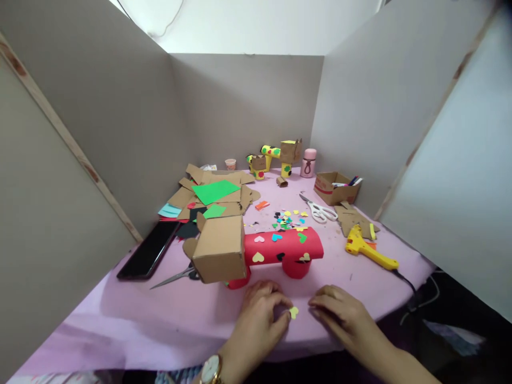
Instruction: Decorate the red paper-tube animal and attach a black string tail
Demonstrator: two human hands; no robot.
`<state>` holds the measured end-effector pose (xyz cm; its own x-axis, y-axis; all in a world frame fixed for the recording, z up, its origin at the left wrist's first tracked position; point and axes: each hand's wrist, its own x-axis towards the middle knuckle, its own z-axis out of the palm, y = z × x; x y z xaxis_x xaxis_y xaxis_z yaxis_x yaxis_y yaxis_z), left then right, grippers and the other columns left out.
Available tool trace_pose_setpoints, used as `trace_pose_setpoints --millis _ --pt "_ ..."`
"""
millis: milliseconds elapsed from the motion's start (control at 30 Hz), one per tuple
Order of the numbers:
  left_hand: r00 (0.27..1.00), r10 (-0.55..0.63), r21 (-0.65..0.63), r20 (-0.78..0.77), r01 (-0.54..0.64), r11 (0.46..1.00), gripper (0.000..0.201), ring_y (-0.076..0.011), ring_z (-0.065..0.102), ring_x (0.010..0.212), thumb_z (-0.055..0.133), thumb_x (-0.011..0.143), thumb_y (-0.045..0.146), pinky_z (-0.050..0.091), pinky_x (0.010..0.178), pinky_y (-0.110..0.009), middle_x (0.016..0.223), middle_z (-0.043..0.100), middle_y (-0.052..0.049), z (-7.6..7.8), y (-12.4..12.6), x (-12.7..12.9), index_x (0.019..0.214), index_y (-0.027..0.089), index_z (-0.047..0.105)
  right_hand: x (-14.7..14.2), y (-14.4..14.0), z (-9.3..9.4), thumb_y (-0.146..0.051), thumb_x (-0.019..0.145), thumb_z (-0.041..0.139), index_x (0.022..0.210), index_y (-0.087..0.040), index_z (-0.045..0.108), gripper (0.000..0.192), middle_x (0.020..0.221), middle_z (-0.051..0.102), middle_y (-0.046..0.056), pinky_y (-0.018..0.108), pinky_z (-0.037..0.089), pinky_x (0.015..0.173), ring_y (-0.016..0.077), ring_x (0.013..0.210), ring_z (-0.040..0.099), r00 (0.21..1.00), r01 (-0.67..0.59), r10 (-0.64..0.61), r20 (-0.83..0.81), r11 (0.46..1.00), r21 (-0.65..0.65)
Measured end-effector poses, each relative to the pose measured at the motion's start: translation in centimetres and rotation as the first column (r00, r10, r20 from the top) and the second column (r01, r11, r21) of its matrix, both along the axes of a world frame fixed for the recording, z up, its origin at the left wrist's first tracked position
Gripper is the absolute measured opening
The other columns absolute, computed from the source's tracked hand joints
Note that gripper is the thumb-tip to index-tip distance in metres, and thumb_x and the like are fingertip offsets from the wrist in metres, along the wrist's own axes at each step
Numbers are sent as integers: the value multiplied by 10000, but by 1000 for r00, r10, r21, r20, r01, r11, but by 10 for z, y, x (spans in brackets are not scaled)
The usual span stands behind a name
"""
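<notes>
At the table's front edge, my left hand (pixel 266 313) pinches a small pale yellow paper heart (pixel 294 312) by its left edge, between thumb and forefinger. To its right, my right hand (pixel 344 314) has its fingers curled and drawn together; anything between the fingertips is hidden. Just beyond both hands stands a paper animal with a cardboard box head (pixel 220 249) and a red tube body (pixel 288 246). Pink, blue, green, black and yellow hearts are stuck on the body, which rests on short red legs (pixel 296 268).
Scissors (pixel 176 278) lie beside a phone (pixel 149 250) at left. Paper cutouts (pixel 288 220), white-handled scissors (pixel 320 210) and a corded yellow glue gun (pixel 370 249) lie beyond. Cardboard scraps (pixel 184 197), yellow animal models (pixel 291 152), a pink bottle (pixel 308 163) and a pen box (pixel 330 192) stand farther back.
</notes>
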<state>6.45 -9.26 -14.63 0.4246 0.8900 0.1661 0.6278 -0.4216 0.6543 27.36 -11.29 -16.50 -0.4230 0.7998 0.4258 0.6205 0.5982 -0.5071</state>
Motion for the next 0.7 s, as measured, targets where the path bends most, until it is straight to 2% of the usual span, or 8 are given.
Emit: trace_pose_setpoints --millis 133,267,400,533,700 --pt "1000 -5 9 5 5 1000 164 -206 528 947 609 730 134 372 880 -333 929 611 -29 -1 -2 0 844 230 676 -15 14 -4 -192 965 384 905 -183 624 247 762 614 64 307 468 606 204 698 569 988 -92 69 141 981 168" --pt "1000 -8 13 -5 8 1000 134 -203 524 931 615 740 147 375 864 -329 903 607 -23 -1 -2 0 834 226 670 -12 24 -5 -163 983 289 890 -157 640 363 742 618 85 339 441 605 217 672 546 960 -200 134 244 943 267" --pt "1000 -14 6 -16 14 1000 129 -210 520 935 621 746 157 371 881 -344 903 606 -24 0 -2 -1 839 230 673 -13 25 -4 -123 980 279 854 -144 636 379 708 615 75 349 426 605 209 643 534 934 -265 163 317 912 312" --pt "1000 -13 -5 -25 13 1000 132 -215 517 953 612 760 168 368 904 -353 927 606 -31 1 -3 -2 855 231 677 -14 27 -6 -121 982 268 867 -124 630 380 712 630 84 341 447 586 207 635 563 929 -288 176 325 896 339" --pt "999 -27 -21 28 28 999 184 -213 514 990 617 763 173 372 917 -338 985 610 -37 -1 -5 -6 938 222 647 -13 29 -10 -112 968 275 872 -134 616 355 745 658 98 333 486 597 209 653 599 952 -235 138 274 902 362"
